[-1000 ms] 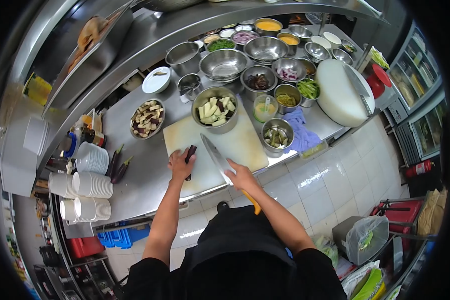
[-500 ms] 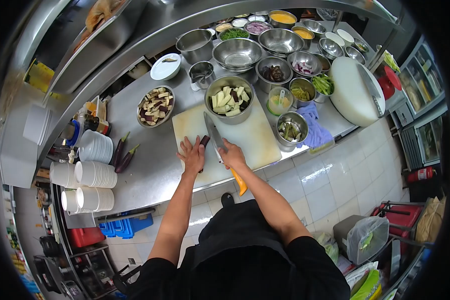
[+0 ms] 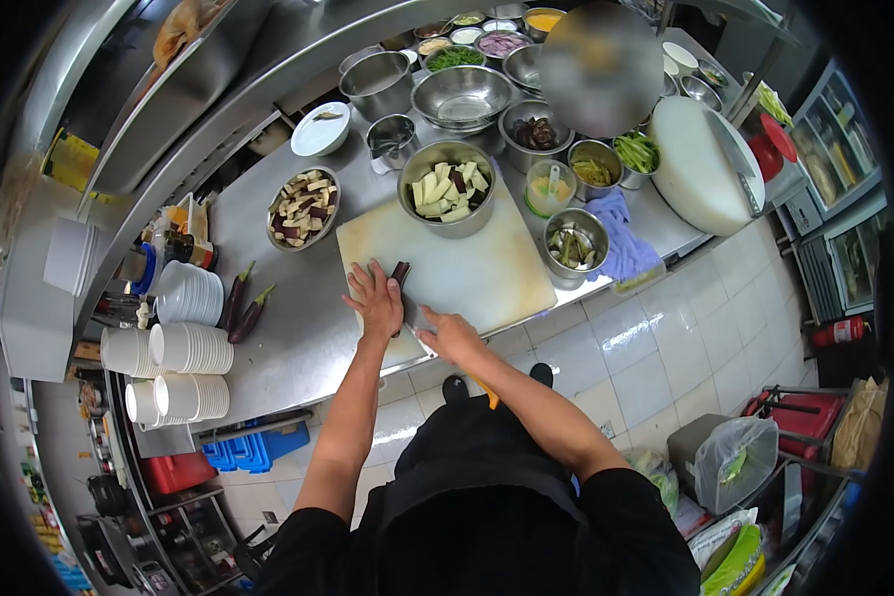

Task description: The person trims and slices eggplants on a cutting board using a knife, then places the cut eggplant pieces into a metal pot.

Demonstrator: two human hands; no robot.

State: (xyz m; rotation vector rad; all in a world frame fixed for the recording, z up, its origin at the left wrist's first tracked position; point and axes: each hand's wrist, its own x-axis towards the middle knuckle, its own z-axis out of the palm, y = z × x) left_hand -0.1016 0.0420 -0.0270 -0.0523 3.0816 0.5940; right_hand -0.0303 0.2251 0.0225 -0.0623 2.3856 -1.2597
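My left hand [image 3: 374, 300] lies flat with fingers spread over a dark purple eggplant piece [image 3: 400, 272] on the white cutting board [image 3: 497, 268]. Closed around a knife, my right hand [image 3: 451, 336] is at the board's near edge. The knife's blade [image 3: 413, 317] runs low beside the eggplant, partly hidden by my hands; a bit of its orange handle [image 3: 490, 393] shows below my right wrist. A steel pot [image 3: 407, 214] holding cut eggplant stands at the board's far edge. Left of the board is a steel bowl [image 3: 337, 216] of eggplant chunks.
Whole eggplants [image 3: 252, 316] lie beside stacked white bowls [image 3: 184, 345] on the left. Steel bowls of cut vegetables [image 3: 576, 242], a purple cloth [image 3: 621, 238] and a round white board with a cleaver [image 3: 700, 169] are at right. A blurred disc covers part of the back right.
My right hand has drawn the knife toward my body, and the blade has moved from pointing toward the pot to low beside the eggplant. My left hand stays on the piece.
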